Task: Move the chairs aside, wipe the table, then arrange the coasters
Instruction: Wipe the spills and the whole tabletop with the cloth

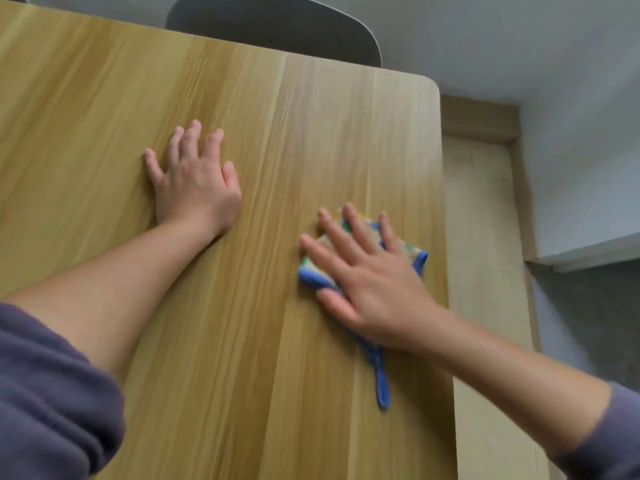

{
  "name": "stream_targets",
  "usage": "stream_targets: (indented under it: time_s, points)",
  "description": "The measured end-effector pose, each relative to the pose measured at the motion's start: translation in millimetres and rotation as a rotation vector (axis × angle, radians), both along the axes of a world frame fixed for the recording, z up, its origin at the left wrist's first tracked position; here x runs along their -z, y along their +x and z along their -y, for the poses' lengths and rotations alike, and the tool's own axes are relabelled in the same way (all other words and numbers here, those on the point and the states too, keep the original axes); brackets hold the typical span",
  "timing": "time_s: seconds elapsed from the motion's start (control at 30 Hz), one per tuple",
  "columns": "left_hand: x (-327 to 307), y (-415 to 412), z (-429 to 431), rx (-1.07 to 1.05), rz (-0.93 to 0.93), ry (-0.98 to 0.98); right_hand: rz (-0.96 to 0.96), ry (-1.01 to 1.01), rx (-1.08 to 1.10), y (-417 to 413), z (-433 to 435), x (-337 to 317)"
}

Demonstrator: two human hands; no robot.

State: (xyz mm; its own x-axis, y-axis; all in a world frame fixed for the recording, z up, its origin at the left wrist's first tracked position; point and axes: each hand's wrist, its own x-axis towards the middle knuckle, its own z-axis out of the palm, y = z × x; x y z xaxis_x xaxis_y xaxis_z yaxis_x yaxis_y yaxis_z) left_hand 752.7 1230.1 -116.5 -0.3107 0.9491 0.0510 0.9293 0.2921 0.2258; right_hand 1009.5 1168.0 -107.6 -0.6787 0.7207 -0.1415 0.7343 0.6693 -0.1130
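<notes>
Wiping step. Right hand [367, 275] flat, fingers straight, presses cloth [417, 259] on table [259, 133] at 4 o'clock near edge. Left hand [194, 174] flat, spread, braces at 10 o'clock, holding nothing. Chair [273, 29] at 12. No coasters visible. Next: sweep cloth across unwiped top.

Soft, even light; pale sheen on table [311, 133] beyond right hand [367, 282]. Faint shadow under left hand [194, 181]. Right hand motion-blurred; wide-angle bending at frame edges.
</notes>
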Motion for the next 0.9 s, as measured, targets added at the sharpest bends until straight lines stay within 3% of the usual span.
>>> stream_targets:
  time_s: [0.13, 0.33, 0.47, 0.63, 0.9]
  points:
    - [-0.2, 1.1, -0.3, 0.004, -0.006, 0.002, -0.008, 0.017, -0.03, -6.4, -6.5, 3.4]
    - [1.1, -0.8, -1.0, 0.001, -0.019, -0.002, -0.044, 0.009, 0.362, -59.1, -138.3, 5.0]
    - [3.9, -2.4, -3.2, 0.0, -0.02, 0.009, -0.041, 0.015, 0.449, -85.1, -172.8, 7.5]
    - [4.6, -1.3, -2.8, -0.017, -0.003, 0.023, -0.041, 0.036, 0.301, -81.0, -124.6, 6.6]
    - [-0.5, -0.2, -0.6, -0.006, 0.008, 0.026, -0.106, 0.041, 0.03, -44.9, 62.8, 7.6]
